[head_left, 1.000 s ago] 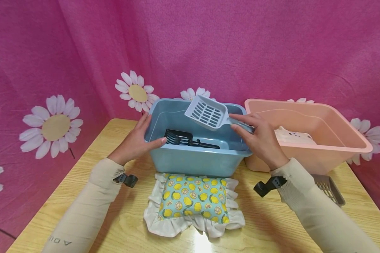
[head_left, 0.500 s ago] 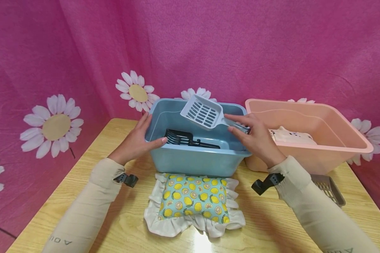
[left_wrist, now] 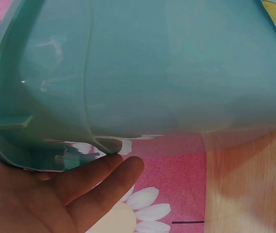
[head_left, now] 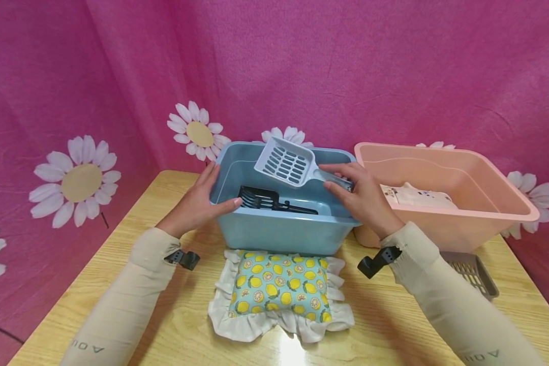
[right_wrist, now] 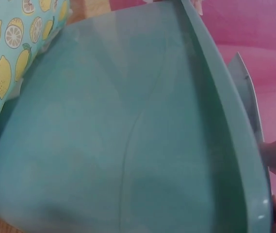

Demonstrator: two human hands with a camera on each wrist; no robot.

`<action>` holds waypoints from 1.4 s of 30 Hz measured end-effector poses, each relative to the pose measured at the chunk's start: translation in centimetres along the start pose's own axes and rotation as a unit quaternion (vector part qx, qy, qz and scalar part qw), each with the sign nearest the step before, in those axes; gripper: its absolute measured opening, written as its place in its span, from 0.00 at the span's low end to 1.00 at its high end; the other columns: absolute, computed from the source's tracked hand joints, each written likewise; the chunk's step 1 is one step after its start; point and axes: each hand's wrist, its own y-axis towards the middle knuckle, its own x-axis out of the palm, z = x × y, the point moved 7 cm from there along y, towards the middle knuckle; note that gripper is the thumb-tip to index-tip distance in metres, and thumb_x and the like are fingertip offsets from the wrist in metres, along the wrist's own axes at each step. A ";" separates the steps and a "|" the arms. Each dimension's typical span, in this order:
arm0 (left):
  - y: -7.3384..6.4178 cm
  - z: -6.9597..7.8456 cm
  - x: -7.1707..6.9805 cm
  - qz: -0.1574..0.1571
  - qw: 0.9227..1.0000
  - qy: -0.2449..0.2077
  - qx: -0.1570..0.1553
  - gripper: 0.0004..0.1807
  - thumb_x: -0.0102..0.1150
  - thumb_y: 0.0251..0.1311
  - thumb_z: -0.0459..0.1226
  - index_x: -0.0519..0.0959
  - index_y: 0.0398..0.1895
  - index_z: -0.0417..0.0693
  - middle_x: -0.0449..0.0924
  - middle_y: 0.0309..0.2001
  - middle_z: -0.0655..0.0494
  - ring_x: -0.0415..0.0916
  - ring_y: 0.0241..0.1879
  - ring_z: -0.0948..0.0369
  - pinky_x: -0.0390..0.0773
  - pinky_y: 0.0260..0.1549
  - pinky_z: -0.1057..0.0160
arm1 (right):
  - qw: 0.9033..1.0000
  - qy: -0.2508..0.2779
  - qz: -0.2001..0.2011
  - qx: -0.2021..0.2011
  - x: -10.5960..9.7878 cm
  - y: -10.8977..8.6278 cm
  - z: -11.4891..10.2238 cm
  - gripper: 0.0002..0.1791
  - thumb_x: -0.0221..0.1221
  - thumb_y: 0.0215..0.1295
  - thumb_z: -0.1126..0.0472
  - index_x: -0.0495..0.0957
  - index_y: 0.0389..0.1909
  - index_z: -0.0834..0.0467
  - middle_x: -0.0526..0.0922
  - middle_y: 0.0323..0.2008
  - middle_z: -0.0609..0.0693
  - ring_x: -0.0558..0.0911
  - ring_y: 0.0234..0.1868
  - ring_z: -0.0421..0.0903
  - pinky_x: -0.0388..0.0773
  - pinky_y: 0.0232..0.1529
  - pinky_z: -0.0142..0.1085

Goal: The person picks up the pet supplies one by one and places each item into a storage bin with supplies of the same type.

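Observation:
My right hand [head_left: 363, 198] pinches the handle of a light-blue slotted litter scoop [head_left: 285, 161], thumb and fingers near where the handle meets the pan. The scoop hangs tilted over the blue litter box [head_left: 279, 231], its pan toward the back. A black slotted scoop [head_left: 274, 200] lies inside that box. My left hand [head_left: 199, 201] rests against the box's left front corner with fingers straight and thumb over the front rim. In the left wrist view, two straight fingers [left_wrist: 104, 187] extend along the box's outside. In the right wrist view, the scoop's edge [right_wrist: 247, 92] shows beyond the rim.
A pink litter box [head_left: 444, 221] stands at the right with a cream printed cloth item [head_left: 418, 197] inside. A grey-brown slotted scoop [head_left: 471, 274] lies before it, partly behind the right sleeve. A ruffled lemon-print cushion [head_left: 279, 290] lies on the wooden table [head_left: 187, 315]. A pink flowered curtain hangs behind.
My right hand has moved a little to the left with the light-blue litter scoop, farther over the blue box. The left hand has kept its place at the corner.

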 end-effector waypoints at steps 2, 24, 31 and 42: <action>0.0 0.0 0.0 0.000 1.000 0.000 -0.001 0.61 0.62 0.48 0.66 0.37 0.78 0.61 0.31 0.78 0.60 0.42 0.74 0.45 0.64 0.58 0.34 | 1.000 -0.001 0.006 0.000 0.1 0.1 0.2 0.19 0.64 0.62 0.63 0.80 0.56 0.54 0.80 0.47 0.52 0.73 0.45 0.46 0.69 0.40 0.38; 0.1 -0.1 0.0 0.004 1.000 -0.003 0.003 0.60 0.61 0.48 0.66 0.38 0.78 0.61 0.31 0.78 0.61 0.42 0.74 0.45 0.65 0.58 0.34 | 1.000 -0.008 0.000 -0.011 1.0 0.7 0.0 0.18 0.65 0.62 0.62 0.82 0.53 0.55 0.80 0.46 0.52 0.74 0.45 0.44 0.68 0.41 0.39; 0.0 0.0 0.1 0.002 1.000 -0.005 0.007 0.60 0.61 0.49 0.66 0.38 0.78 0.61 0.30 0.77 0.62 0.41 0.74 0.47 0.63 0.59 0.35 | 1.000 -0.007 -0.001 0.002 1.3 1.1 0.1 0.16 0.65 0.62 0.61 0.81 0.51 0.59 0.81 0.43 0.53 0.76 0.43 0.49 0.70 0.43 0.40; 0.1 0.1 0.1 0.004 1.000 -0.007 0.009 0.60 0.62 0.49 0.65 0.39 0.78 0.59 0.31 0.78 0.60 0.43 0.73 0.46 0.65 0.58 0.35 | 1.000 0.004 -0.015 0.011 1.7 1.5 0.0 0.14 0.65 0.62 0.60 0.81 0.48 0.57 0.81 0.43 0.51 0.74 0.43 0.46 0.71 0.43 0.42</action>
